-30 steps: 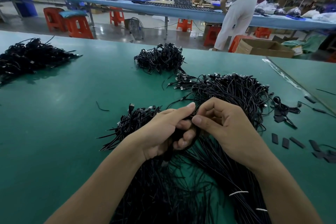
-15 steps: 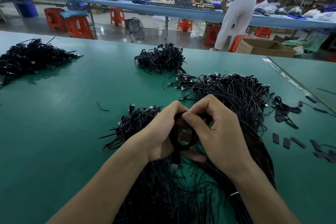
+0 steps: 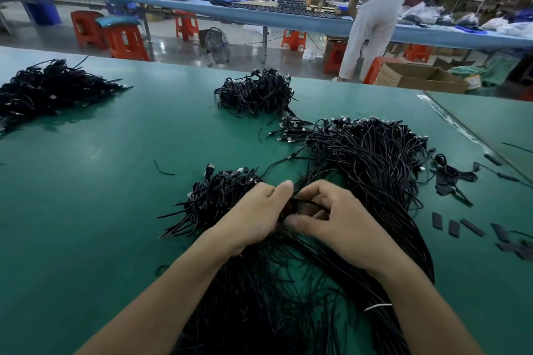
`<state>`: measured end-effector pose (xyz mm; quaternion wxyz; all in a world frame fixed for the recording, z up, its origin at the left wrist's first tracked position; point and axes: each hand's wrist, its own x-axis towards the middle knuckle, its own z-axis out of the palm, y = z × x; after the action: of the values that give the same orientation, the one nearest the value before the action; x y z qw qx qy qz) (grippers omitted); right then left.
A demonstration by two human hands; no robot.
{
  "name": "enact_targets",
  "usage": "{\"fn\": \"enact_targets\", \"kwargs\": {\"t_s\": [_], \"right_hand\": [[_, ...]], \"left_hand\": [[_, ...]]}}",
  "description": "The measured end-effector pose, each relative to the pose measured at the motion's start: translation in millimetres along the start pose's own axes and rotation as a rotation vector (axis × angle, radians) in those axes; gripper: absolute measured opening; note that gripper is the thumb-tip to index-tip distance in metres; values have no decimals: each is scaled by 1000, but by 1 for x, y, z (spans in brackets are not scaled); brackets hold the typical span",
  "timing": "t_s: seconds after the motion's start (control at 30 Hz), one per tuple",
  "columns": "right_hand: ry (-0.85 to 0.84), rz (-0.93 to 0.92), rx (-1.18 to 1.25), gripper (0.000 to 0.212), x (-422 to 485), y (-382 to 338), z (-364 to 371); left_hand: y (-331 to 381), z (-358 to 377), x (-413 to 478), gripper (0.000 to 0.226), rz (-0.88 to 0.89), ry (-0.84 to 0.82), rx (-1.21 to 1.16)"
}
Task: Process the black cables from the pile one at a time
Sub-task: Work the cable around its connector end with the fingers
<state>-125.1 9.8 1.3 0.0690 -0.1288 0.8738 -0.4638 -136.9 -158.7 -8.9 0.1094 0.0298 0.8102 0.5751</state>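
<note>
Hard to see: The black cable (image 3: 305, 202) is mostly hidden between the two hands. Only a thin, bent bit shows, and I cannot tell how it is wound.
Left hand: The left hand (image 3: 256, 216) has curled fingers and pinches the black cable.
Right hand: The right hand (image 3: 340, 222) has bent fingers that hold the same cable from the other side.
Cut off: The big pile (image 3: 369, 158) runs under both arms and off the bottom edge.
Shapes: The cables are thin, long and a bit shiny, with little plugs at the far ends. A white tie (image 3: 377, 307) wraps some. Flat black strips (image 3: 461, 226) lie to the right.
Other heaps: A small bundle (image 3: 213, 196) lies just beside the left hand.
Worktop: The worktop (image 3: 86, 181) is smooth and green.
Room: There are orange stools (image 3: 124, 40) and a long blue table (image 3: 288, 19).
</note>
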Motion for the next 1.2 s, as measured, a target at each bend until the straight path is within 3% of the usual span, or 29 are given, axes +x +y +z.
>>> {"fn": "enact_targets", "kwargs": {"t_s": [0.1, 0.2, 0.3, 0.43, 0.57, 0.9, 1.2], "right_hand": [[-80, 161, -243, 49, 0, 10, 7], [-218, 257, -420, 51, -5, 20, 27], [-350, 231, -567, 38, -8, 24, 50], [-384, 224, -653, 15, -5, 26, 69], [-367, 203, -691, 16, -7, 24, 73], [-141, 213, -371, 14, -3, 14, 36], [523, -4, 160, 14, 9, 0, 11]], "left_hand": [[-4, -1, 6, 69, 20, 117, 16], [5, 2, 3, 66, 16, 154, -106], [14, 2, 2, 54, 8, 180, -200], [16, -2, 4, 53, 38, 212, -161], [19, 0, 0, 52, 15, 174, -198], [18, -6, 3, 60, 88, 214, -228], [23, 0, -6, 48, 215, 175, -290]]}}
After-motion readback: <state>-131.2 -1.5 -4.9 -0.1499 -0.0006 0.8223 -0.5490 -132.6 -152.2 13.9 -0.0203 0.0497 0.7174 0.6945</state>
